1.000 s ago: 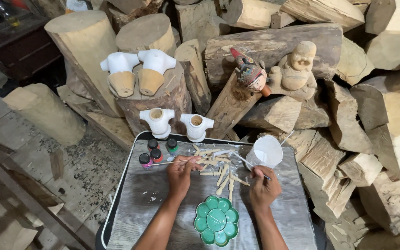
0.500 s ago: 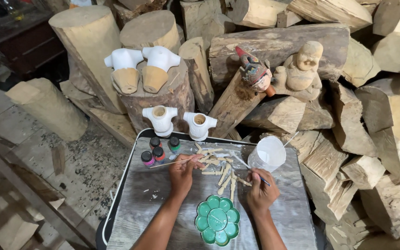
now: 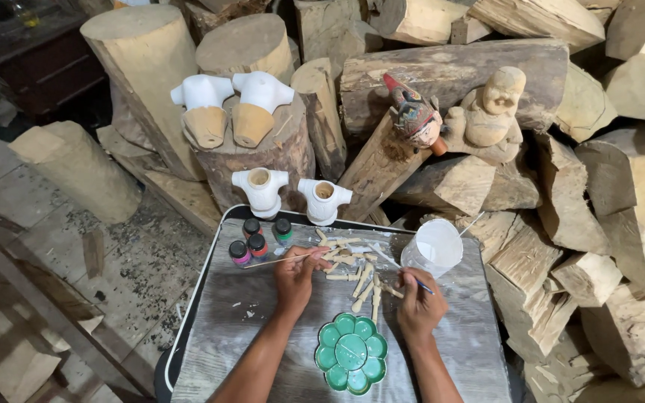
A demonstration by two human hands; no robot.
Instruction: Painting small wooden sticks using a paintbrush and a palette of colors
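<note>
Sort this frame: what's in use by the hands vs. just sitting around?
In use:
- left hand, grip on a thin stick
- right hand, grip on a brush
- small wooden pieces
- green flower-shaped palette
- white cup
- paint bottles

Lying about:
- white torso figures
- two torsos on the stump
- painted figure
- unpainted carving
- logs

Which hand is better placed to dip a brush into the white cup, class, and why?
Probably the right hand: it grips a thin brush and sits just below the white cup. The left hand holds a thin stick, farther from the cup.
</note>
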